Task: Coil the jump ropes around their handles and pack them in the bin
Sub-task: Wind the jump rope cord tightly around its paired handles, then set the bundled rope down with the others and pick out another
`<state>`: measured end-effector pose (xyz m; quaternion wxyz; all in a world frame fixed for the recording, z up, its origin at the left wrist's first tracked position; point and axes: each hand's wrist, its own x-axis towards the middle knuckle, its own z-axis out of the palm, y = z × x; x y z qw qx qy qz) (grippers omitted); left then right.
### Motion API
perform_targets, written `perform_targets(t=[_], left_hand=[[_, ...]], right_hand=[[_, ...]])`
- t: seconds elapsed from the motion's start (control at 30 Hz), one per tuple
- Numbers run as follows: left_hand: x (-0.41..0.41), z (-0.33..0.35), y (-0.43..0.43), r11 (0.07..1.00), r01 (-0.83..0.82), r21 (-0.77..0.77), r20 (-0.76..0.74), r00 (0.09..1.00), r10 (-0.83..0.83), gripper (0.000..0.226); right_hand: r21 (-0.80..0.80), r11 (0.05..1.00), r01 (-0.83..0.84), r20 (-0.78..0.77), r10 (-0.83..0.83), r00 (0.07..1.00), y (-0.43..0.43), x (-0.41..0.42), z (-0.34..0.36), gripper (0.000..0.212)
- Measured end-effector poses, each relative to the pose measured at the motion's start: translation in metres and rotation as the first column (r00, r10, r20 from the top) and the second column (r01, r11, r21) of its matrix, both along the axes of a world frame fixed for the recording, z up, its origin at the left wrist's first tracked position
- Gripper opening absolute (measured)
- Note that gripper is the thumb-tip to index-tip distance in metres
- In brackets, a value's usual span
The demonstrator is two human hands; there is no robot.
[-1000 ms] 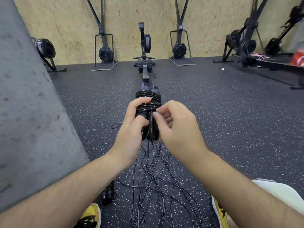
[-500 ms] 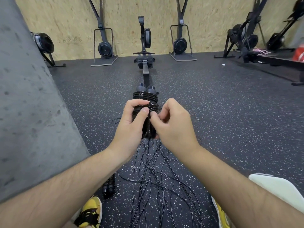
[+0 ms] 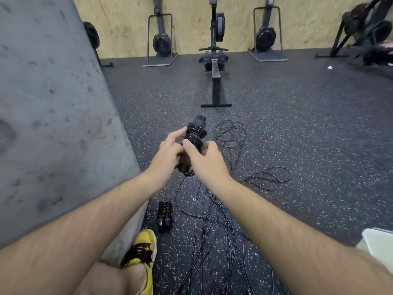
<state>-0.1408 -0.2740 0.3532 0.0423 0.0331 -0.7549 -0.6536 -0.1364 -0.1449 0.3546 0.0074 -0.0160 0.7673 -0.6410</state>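
Note:
A black jump rope bundle (image 3: pixel 194 134), cord coiled round its paired handles, is held up in front of me, tilted to the right. My left hand (image 3: pixel 168 155) holds its lower left side with fingers reaching onto the coils. My right hand (image 3: pixel 205 158) grips the lower part, thumb across the cord. A second coiled bundle (image 3: pixel 164 216) lies on the floor by my left foot. Several loose black ropes (image 3: pixel 212 220) sprawl over the floor below my hands. A white bin (image 3: pixel 380 245) shows only its corner at the right edge.
A grey concrete pillar (image 3: pixel 53 113) fills the left side. A rowing machine (image 3: pixel 215 67) stretches toward me on the speckled rubber floor (image 3: pixel 297 124), with more machines along the wooden back wall. My yellow shoe (image 3: pixel 143 250) is at the bottom.
The view has tipped down and the bundle now tilts to the right. My right hand has moved from the cord at the front to a grip round the lower part.

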Motion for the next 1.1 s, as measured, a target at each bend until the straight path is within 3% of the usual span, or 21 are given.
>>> perform_targets(t=[0.17,0.33,0.5,0.63,0.8,0.93,1.1], left_hand=[[-0.019,-0.031,-0.029,1.0,-0.012,-0.001,0.093,0.996,0.012,0.055],[-0.04,-0.105,-0.041,0.988,-0.066,-0.139,0.218,0.971,0.095,0.035],[-0.044,-0.214,-0.047,0.939,-0.071,-0.336,0.319,0.93,0.184,0.041],[-0.046,-0.287,-0.056,0.93,-0.002,-0.368,0.452,0.873,0.181,0.048],[-0.058,-0.343,-0.068,0.933,0.097,-0.345,0.559,0.82,0.122,0.061],[-0.072,-0.37,-0.075,0.908,0.266,-0.323,0.661,0.75,0.015,0.069],[-0.068,-0.381,-0.07,0.824,0.209,-0.526,0.546,0.826,0.14,0.05]], right_hand=[[-0.076,0.997,0.026,0.137,-0.016,0.99,-0.033,-0.039,-0.05,0.053],[-0.133,0.991,-0.02,0.341,0.065,0.938,-0.05,-0.073,-0.13,0.03],[0.05,0.999,0.001,0.478,-0.024,0.878,-0.067,-0.086,-0.231,0.048],[0.14,0.99,-0.007,0.572,-0.075,0.816,-0.08,-0.09,-0.303,0.052],[0.205,0.978,0.034,0.609,-0.155,0.778,-0.106,-0.105,-0.373,0.05],[0.293,0.933,-0.208,0.648,-0.034,0.761,-0.104,-0.113,-0.401,0.044],[0.356,0.89,-0.285,0.578,0.03,0.816,-0.076,-0.108,-0.393,0.036]])
